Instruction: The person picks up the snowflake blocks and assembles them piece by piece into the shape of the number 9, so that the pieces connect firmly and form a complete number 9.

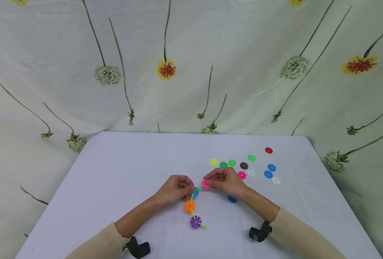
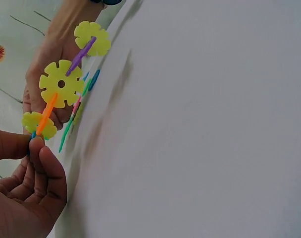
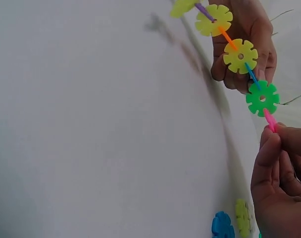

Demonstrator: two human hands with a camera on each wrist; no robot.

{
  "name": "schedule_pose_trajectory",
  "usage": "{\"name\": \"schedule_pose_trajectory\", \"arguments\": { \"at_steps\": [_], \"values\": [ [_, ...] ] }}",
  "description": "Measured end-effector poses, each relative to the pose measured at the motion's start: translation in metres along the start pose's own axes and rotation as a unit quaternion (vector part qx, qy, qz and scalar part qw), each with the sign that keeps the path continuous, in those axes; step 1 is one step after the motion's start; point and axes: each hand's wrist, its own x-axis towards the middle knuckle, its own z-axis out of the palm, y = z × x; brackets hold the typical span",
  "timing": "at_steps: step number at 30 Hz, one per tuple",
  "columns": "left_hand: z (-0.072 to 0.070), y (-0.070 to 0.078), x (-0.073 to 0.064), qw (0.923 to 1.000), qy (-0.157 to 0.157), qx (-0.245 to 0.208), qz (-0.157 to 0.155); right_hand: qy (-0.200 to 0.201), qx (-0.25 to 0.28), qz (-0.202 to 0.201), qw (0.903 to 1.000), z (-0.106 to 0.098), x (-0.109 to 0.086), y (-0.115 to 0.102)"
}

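Note:
Slotted plastic flower discs, joined edge to edge at right angles, form a chain between my hands. A purple disc and an orange disc hang in it, with yellow discs set between. My left hand pinches the chain at a blue disc. My right hand pinches a pink disc between thumb and fingertips. Its edge sits in a slot of the green disc, which links to the blue one. Shadows of the raised chain fall on the white table.
Several loose discs lie beyond my right hand, among them a yellow disc, a brown disc, a white disc and a red disc. One dark blue disc lies beside my right wrist. A flowered cloth hangs behind the table.

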Motion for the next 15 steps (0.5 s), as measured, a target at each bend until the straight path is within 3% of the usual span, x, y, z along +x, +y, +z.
{"name": "schedule_pose_trajectory", "arguments": {
  "at_steps": [9,15],
  "values": [
    [0.003,0.0,-0.002,0.9999,-0.01,0.0,0.007,-0.005,-0.039,-0.011,0.9992,0.001,-0.002,-0.009],
    [0.002,0.001,-0.001,0.9983,-0.017,-0.055,0.011,0.012,0.003,-0.006,0.9999,-0.003,-0.001,-0.009]
  ]
}}
